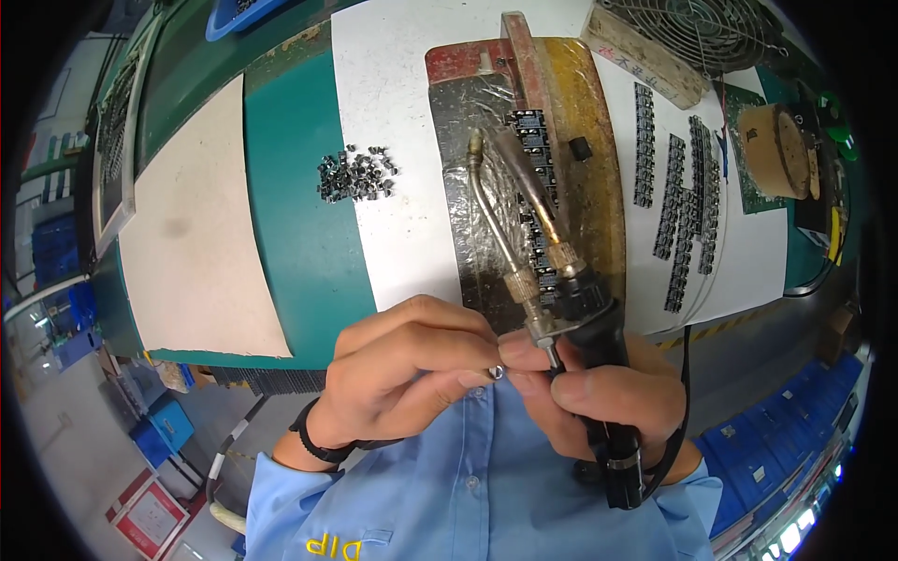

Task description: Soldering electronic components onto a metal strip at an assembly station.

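Observation:
My right hand [622, 393] is wrapped round the black handle of a soldering iron [599, 323] with a thin metal solder-feed tube [493, 210] alongside it. The iron points away from me, its tip over a worn board [589, 224]. Beneath the iron, a row of small black components [531, 131] lies along a bar on that board. My left hand [402, 360] pinches a tiny silvery part [496, 372] close to my shirt. Fingertips of the right hand meet it there, and they partly hide the part, so its kind is unclear.
Left of the board, a loose pile of small black parts [355, 176] rests on white paper and green mat. Several component rows [692, 201] lie to the right. Farther off are a wire fan guard [697, 28], a wooden block [645, 61] and a round tan roll [774, 150].

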Demonstrator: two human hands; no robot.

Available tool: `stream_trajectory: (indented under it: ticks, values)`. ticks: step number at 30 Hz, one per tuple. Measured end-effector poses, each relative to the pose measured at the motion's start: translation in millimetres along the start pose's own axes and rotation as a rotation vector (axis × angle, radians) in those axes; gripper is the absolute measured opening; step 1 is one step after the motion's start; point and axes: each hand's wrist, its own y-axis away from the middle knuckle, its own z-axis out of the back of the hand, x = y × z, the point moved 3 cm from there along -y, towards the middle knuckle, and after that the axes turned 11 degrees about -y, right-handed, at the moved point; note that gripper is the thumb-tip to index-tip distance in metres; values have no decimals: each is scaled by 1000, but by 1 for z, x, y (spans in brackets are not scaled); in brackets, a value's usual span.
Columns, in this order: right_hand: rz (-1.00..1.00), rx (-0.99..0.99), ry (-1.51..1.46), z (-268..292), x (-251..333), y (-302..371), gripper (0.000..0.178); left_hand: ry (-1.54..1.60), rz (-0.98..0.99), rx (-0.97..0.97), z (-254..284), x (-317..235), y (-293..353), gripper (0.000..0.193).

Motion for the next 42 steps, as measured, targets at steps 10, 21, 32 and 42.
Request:
stream_trajectory:
  ticks: [10, 21, 32, 42]
  values:
    - [49, -80, -4, -3, -1, -4, 27, 20, 3, -4, -3, 2, -4, 12]
    - [202, -75, 482, 39, 6, 12, 52, 623, 873, 8, -9, 33, -20, 12]
    - [319, -234, 175, 49, 6, 24, 63, 646, 938, 91, -13, 35, -36, 9]
    - [225, -201, 187, 48, 4, 17, 56, 630, 933, 85, -13, 38, -34, 7]
